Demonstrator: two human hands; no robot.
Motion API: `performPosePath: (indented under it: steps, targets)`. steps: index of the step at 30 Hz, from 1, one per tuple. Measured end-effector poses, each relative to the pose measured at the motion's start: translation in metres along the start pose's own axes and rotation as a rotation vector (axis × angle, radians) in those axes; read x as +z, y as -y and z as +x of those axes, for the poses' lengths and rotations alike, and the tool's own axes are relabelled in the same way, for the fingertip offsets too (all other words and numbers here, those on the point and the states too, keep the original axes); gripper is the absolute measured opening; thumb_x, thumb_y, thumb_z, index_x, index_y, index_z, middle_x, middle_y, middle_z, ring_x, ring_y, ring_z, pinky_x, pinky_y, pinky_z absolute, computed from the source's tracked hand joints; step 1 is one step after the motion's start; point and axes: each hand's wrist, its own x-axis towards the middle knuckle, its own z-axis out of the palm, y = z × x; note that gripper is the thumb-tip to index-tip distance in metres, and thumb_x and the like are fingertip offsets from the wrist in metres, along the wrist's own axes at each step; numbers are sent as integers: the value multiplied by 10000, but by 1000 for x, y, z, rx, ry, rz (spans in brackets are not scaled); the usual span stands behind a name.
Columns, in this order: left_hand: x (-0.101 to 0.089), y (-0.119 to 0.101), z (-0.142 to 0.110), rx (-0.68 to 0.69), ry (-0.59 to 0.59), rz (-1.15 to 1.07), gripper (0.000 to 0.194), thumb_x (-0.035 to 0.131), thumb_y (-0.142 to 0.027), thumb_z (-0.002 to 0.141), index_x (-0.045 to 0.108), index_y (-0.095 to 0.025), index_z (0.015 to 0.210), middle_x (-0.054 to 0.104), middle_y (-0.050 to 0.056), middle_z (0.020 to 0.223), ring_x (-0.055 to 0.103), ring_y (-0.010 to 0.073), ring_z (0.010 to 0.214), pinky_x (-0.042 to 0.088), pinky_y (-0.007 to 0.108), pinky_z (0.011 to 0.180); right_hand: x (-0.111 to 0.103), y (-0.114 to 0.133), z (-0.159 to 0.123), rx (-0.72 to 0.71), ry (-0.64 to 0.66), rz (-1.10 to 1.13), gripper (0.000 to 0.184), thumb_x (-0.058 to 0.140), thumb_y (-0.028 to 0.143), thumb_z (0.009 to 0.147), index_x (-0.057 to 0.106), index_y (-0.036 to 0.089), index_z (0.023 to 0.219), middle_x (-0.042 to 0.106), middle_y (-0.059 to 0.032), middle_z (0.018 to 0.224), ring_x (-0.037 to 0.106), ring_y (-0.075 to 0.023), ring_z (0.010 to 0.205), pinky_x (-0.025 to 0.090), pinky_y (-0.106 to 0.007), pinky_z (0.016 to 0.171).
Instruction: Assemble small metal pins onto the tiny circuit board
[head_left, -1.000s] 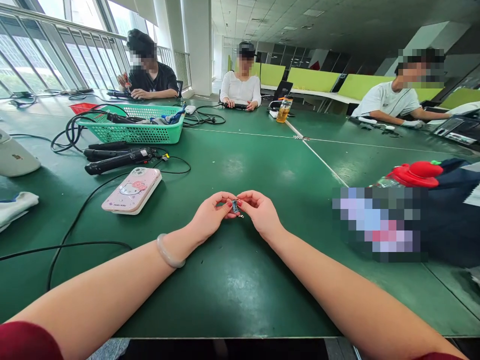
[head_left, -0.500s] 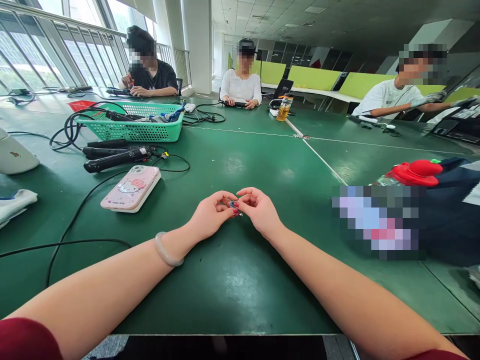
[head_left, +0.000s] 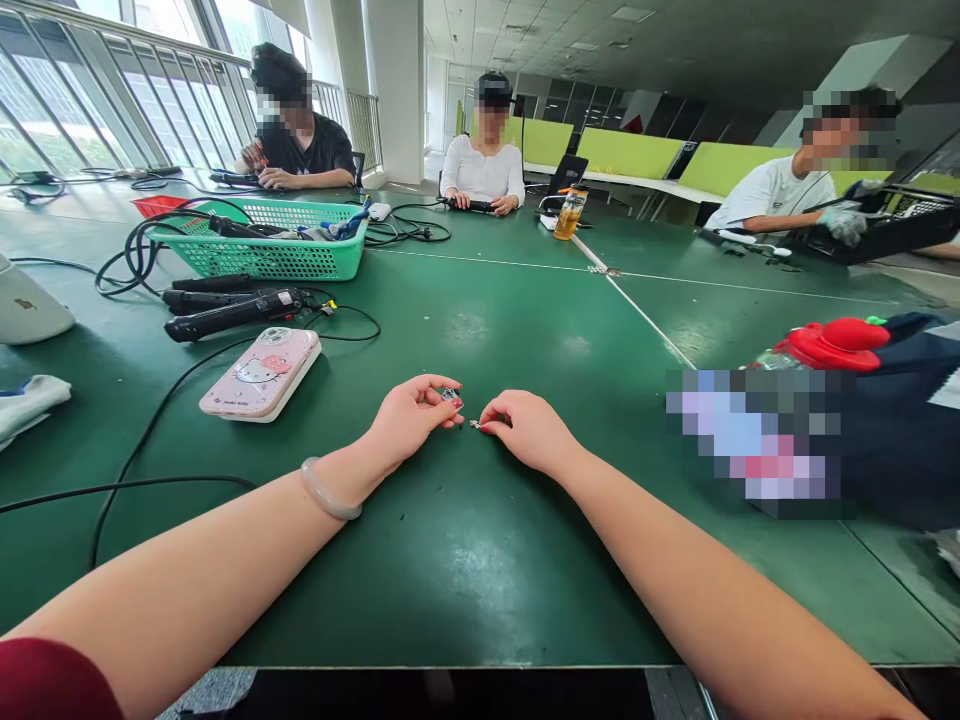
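Note:
My left hand (head_left: 411, 417) is closed above the green tabletop (head_left: 465, 560), pinching a small dark-and-silver piece (head_left: 451, 395) between thumb and fingers. Its exact kind is too small to make out. Just to the right, my right hand (head_left: 525, 428) pinches a tiny pale, shiny bit (head_left: 475, 425) at its fingertips, also too small to name. A narrow gap separates the two hands. A pale bangle (head_left: 330, 492) circles my left wrist.
Left of my hands lie a pink phone (head_left: 261, 374), a black hair straightener (head_left: 232, 313) and trailing cables. Behind them stands a green basket (head_left: 277, 262). A red-lidded bottle (head_left: 832, 345) and dark fabric (head_left: 900, 430) are at right. Three people sit around the table.
My hands have moved apart, with the tiny pale bit now in the right fingertips and the dark-and-silver piece in the left. A co-worker at right has moved a black object lower.

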Motion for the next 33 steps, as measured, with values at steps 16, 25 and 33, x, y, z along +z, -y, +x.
performPosePath:
  steps: [16,25,33]
  targets:
    - [-3,8,2,95,56,210,352,645,-320,749,658,-172,1068,585,-12,673,587,110,629,497,263,679,-3,3,-3,16,-220,131,129,564,145,806,632,187,705,610,-13,771,498,-122,671,376,-258,647]
    - [-1,4,-2,125,126,228,314,726,-326,679,615,-171,928,655,-5,702,587,114,656,460,246,681,6,30,-11,-131,-341,369,104,559,233,820,624,191,751,593,-30,884,481,-106,648,428,-263,631]
    - [-1,3,-3,134,150,237,300,734,-315,675,613,-178,912,661,-10,716,576,106,644,456,239,667,8,27,-10,-135,-331,361,95,576,248,808,642,201,758,591,-42,925,515,-119,704,451,-265,660]
